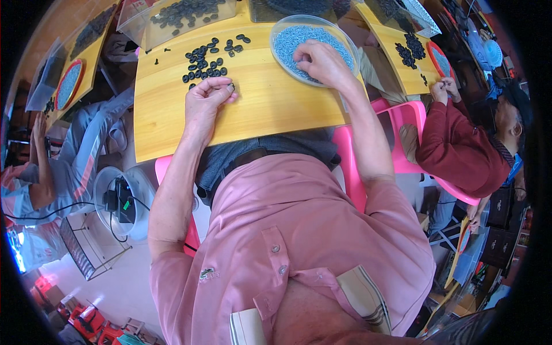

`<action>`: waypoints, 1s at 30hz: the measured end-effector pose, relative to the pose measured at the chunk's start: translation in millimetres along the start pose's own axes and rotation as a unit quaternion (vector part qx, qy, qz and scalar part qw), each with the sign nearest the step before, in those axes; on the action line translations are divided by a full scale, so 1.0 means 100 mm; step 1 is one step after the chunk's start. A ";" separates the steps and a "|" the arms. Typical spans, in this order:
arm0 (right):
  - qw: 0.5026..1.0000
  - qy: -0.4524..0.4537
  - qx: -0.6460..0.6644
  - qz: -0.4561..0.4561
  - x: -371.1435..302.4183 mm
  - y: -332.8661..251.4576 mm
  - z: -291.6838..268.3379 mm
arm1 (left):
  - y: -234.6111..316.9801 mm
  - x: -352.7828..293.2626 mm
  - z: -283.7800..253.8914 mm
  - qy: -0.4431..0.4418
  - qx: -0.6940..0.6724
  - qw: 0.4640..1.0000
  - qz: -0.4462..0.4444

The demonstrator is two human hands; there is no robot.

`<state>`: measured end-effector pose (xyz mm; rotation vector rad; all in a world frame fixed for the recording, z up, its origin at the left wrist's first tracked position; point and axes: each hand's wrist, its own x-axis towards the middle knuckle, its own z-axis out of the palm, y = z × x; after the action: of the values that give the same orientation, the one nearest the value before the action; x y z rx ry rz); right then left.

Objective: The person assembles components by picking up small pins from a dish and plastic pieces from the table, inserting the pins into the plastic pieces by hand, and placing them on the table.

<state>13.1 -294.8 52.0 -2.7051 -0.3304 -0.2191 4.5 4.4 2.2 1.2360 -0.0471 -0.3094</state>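
Observation:
My left hand (206, 106) is over the wooden table, its thumb and fingers pinched on a small black part (232, 86) that shows only at the fingertips. Just beyond it lies a loose group of small black oval parts (201, 62). At the right, my right hand (323, 62) reaches into a round clear tray (275, 56) filled with tiny blue-grey pieces (296, 41). Its fingers are curled together at the surface of those pieces; whether a piece is between the fingertips is too small to see.
A clear bin (138, 30) of black parts stands at the table's (259, 115) far left, and a dark-filled bin (261, 12) is at the back. Two tiny black bits (157, 61) lie leftward. People work at tables on both sides; a pink chair (411, 118) is at right.

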 end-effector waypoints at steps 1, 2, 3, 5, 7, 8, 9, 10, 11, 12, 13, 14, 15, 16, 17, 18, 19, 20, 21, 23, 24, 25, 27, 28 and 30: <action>1.000 0.002 0.010 0.006 -0.01 0.01 -0.01 | 0.00 0.00 0.00 -0.001 0.002 1.000 0.001; 1.000 0.003 0.020 0.011 -0.01 0.01 -0.02 | 0.01 0.00 0.00 -0.001 0.002 1.000 0.001; 1.000 0.003 0.020 0.012 -0.01 0.02 -0.03 | 0.02 -0.01 0.01 -0.004 -0.001 1.000 0.002; 0.996 0.018 0.077 0.050 -0.01 0.02 -0.06 | 0.02 -0.01 0.01 -0.007 -0.006 1.000 0.002; 0.988 0.019 0.125 0.085 -0.01 0.00 -0.08 | 0.02 -0.01 0.01 -0.007 -0.011 1.000 0.001; 0.978 0.019 0.173 0.119 0.00 -0.01 -0.10 | 0.02 -0.02 0.01 -0.006 -0.012 1.000 0.002; 0.978 0.019 0.172 0.118 -0.01 -0.01 -0.11 | 0.02 -0.02 0.00 -0.005 -0.009 1.000 0.002; 0.953 0.015 0.279 0.120 0.00 -0.02 -0.11 | 0.02 -0.01 0.00 -0.003 -0.006 1.000 0.002; 0.916 0.010 0.383 0.121 0.00 -0.03 -0.12 | 0.02 -0.01 0.00 -0.002 -0.006 1.000 0.004; 0.916 0.010 0.383 0.119 0.00 -0.05 -0.13 | 0.02 -0.01 0.00 -0.003 -0.009 1.000 0.008; 0.897 0.003 0.428 0.109 0.00 -0.09 -0.14 | 0.01 -0.02 0.00 -0.002 -0.013 1.000 0.013; 0.876 -0.005 0.472 0.098 -0.01 -0.13 -0.15 | 0.02 -0.03 0.00 0.000 -0.014 1.000 0.014; 0.876 -0.008 0.473 0.096 -0.02 -0.20 -0.16 | 0.02 -0.03 0.01 0.007 -0.022 1.000 0.010; 0.870 -0.009 0.487 0.084 -0.03 -0.29 -0.14 | 0.01 -0.04 0.00 0.016 -0.030 0.999 0.005; 0.863 -0.011 0.500 0.072 -0.04 -0.38 -0.10 | 0.00 -0.06 0.01 0.021 -0.030 0.999 0.006; 0.862 -0.015 0.502 0.070 -0.04 -0.46 -0.06 | -0.02 -0.07 0.04 0.008 -0.051 0.999 0.007; 0.867 -0.024 0.494 0.058 -0.06 -0.54 0.00 | -0.03 -0.08 0.06 -0.005 -0.070 0.997 0.007; 0.872 -0.033 0.486 0.046 -0.06 -0.62 0.06 | -0.03 -0.10 0.08 0.000 -0.068 0.998 0.006; 0.870 -0.036 0.490 0.045 -0.07 -0.67 0.13 | -0.04 -0.11 0.11 0.000 -0.074 0.997 0.000; 0.869 -0.063 0.489 0.031 -0.08 -0.72 0.28 | -0.04 -0.12 0.14 -0.007 -0.086 0.996 -0.004; 0.868 -0.065 0.491 0.031 -0.09 -0.76 0.33 | -0.04 -0.12 0.13 -0.004 -0.086 0.996 -0.005; 0.875 -0.071 0.478 0.035 -0.09 -0.79 0.36 | -0.03 -0.12 0.13 -0.006 -0.085 0.996 -0.006; 0.881 -0.078 0.465 0.038 -0.09 -0.83 0.43 | -0.03 -0.12 0.13 -0.007 -0.084 0.996 -0.008; 0.883 -0.073 0.463 0.033 -0.09 -0.85 0.46 | -0.03 -0.12 0.13 -0.008 -0.082 0.997 -0.007; 0.884 -0.069 0.462 0.027 -0.10 -0.89 0.47 | -0.04 -0.12 0.12 -0.009 -0.080 0.997 -0.005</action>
<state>-14.3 -198.7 40.9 -1.7746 -0.2953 0.1314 -10.1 -5.0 4.5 1.0748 -0.0304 -0.3266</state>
